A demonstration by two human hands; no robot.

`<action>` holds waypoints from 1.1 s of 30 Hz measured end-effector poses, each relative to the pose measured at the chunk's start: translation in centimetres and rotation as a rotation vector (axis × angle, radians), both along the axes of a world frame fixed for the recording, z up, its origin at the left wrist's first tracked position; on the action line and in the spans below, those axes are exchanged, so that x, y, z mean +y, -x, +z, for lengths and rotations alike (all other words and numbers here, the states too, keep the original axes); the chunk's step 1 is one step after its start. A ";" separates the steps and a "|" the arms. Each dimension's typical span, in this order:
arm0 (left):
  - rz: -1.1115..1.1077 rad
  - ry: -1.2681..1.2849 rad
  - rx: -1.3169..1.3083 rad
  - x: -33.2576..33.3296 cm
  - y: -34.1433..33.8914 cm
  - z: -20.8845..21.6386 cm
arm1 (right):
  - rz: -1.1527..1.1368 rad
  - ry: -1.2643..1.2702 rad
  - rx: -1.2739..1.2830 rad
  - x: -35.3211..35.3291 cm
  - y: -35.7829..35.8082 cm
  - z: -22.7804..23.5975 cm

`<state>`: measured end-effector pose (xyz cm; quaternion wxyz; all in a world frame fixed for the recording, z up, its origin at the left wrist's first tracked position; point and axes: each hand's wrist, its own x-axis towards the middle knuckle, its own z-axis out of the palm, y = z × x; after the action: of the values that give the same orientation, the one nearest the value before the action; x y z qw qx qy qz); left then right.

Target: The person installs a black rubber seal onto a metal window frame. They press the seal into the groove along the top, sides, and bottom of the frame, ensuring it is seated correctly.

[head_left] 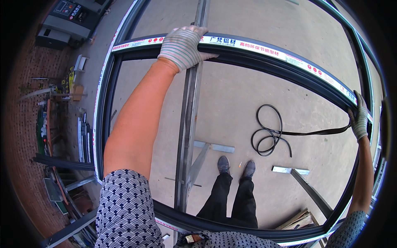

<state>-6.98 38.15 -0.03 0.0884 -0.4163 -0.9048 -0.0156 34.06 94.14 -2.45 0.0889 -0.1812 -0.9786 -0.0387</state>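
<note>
A large dark window frame with printed protective film lies before me. My left hand, in a striped knit glove, is closed around its crossbar, thumb on the near side and fingers over the far side. At the crossbar's right end, my gloved right hand is closed, its fingers up against the corner. A black rubber strip runs up to this hand from a loose coil on the floor. Part of the strip and the right fingertips are hidden.
A metal support rail passes under the frame, with stand feet on the concrete floor. My shoes stand inside the frame's outline. A grey machine is at the far left; metal profiles and boards line the brick-patterned left side.
</note>
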 end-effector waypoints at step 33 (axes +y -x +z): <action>0.372 -0.988 -0.986 -13.6 -12.4 -3.6 | 0.082 -0.171 0.048 -1.3 1.3 0.0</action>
<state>5.41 24.55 -3.67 -0.1510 -0.1115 -0.7826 -0.5935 32.75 92.86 -2.49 0.1292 -0.1334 -0.9760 -0.1138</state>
